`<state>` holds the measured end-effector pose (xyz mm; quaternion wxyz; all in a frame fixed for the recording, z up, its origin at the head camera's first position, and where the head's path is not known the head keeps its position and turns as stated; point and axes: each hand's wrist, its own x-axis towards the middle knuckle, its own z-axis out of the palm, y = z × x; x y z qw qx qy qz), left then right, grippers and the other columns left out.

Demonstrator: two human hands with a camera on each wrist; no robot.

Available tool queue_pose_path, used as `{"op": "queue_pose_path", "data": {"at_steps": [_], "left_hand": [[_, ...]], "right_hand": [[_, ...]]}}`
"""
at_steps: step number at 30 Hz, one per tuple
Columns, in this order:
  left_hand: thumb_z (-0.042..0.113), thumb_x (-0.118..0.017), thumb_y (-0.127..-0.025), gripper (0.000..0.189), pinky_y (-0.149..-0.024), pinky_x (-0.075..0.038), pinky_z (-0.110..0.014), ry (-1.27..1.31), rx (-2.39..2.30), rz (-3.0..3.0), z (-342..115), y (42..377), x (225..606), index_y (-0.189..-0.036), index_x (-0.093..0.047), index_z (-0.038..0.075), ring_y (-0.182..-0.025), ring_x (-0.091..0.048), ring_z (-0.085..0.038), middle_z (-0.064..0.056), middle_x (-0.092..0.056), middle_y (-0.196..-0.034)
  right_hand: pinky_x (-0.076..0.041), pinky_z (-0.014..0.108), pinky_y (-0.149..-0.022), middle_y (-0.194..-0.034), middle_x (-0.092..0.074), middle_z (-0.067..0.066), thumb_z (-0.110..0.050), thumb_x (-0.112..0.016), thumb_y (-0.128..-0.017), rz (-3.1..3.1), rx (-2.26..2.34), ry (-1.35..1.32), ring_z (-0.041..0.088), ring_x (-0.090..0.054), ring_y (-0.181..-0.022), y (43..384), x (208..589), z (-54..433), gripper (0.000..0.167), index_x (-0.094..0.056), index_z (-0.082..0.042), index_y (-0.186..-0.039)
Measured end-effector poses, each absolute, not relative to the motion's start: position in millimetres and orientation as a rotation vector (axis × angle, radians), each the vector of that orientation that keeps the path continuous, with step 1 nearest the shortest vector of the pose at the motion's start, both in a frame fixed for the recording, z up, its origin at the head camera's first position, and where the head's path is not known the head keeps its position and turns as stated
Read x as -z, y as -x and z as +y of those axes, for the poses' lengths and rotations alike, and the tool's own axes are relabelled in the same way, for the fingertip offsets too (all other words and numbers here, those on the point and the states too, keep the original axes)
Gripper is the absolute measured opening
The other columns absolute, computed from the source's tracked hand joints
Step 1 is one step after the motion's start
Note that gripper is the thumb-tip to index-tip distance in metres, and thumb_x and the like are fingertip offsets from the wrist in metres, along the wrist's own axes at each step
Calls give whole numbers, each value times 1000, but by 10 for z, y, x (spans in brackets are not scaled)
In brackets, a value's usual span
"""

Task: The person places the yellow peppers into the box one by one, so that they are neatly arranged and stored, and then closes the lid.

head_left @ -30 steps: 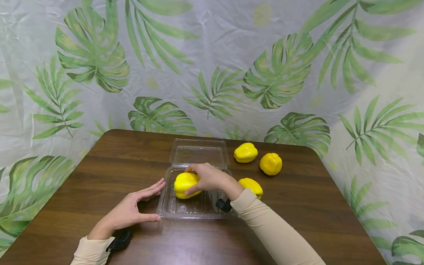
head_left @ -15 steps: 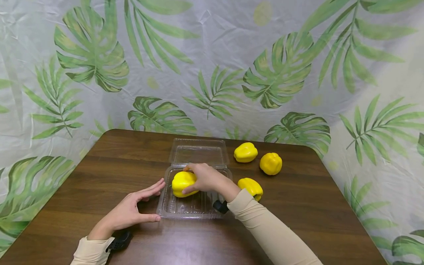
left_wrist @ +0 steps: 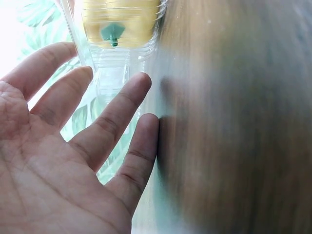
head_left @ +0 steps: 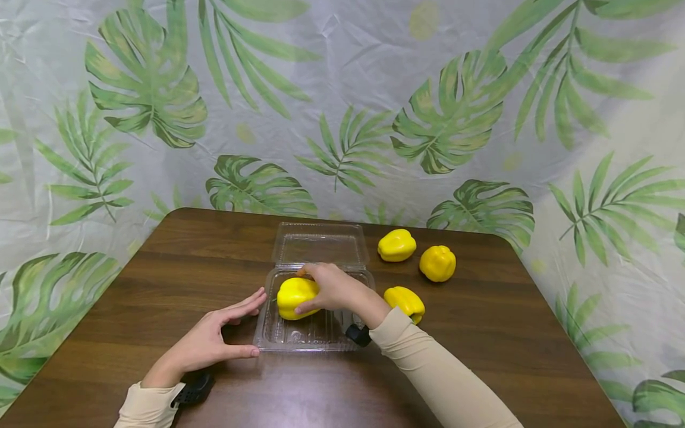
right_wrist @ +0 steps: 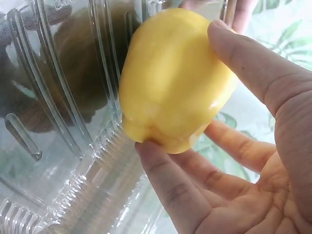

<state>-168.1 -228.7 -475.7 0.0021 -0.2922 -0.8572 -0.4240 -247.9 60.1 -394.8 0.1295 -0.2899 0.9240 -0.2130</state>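
My right hand (head_left: 342, 288) holds a yellow bell pepper (head_left: 294, 299) in the left part of a clear plastic clamshell box (head_left: 307, 346). In the right wrist view the thumb lies on one side of the pepper (right_wrist: 170, 78) and fingers reach round its other side and end. Through the box wall in the left wrist view, the pepper's green stem (left_wrist: 113, 33) points left. My left hand (head_left: 206, 342) is beside the box's left wall, its fingers spread and straight, with fingertips right at the wall. The box's lid (head_left: 321, 246) lies folded back, away from me.
Three more yellow bell peppers lie on the dark wooden table (head_left: 160, 285), right of the box: a far one (head_left: 396, 245), one further right (head_left: 437, 264) and a nearer one (head_left: 405, 302) partly behind my right sleeve. A leaf-print cloth (head_left: 342, 89) hangs behind the table.
My right hand has shifted slightly left with the bell pepper, toward the box's left wall, and then stayed nearly still. The left hand has kept its place.
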Motion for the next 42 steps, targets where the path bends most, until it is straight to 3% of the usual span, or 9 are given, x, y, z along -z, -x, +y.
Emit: {"op": "queue_pose_path", "data": {"at_steps": [13, 25, 42], "left_hand": [[34, -92, -87, 90, -114, -36, -11, 927, 1352, -2668, -2272, 1680, 4746, -164, -48, 21, -132, -65, -5, -6, -42, -172], [33, -92, -87, 90, -113, -38, -12, 916, 1339, -2682, -2278, 1678, 4745, -164, -47, 22, -133, -64, -5, -6, -42, -172], [35, -90, -89, 89, -113, -40, -13, 923, 1321, -2679, -2273, 1683, 4751, -164, -47, 20, -133, -64, -5, -8, -41, -172]], "right_hand": [[-52, 44, -114, -143, -70, 12, -30, -92, -88, 2676, 623, 844, 30, -66, -132, 2468, 3895, 678, 67, -65, -6, -145], [-54, 44, -110, -138, -70, 12, -36, -91, -88, 2736, 564, 816, 28, -66, -127, 2461, 3907, 636, 65, -66, -13, -144], [-55, 44, -107, -134, -68, 13, -39, -90, -88, 2768, 585, 815, 27, -66, -121, 2426, 3895, 643, 67, -65, -11, -144]]}}
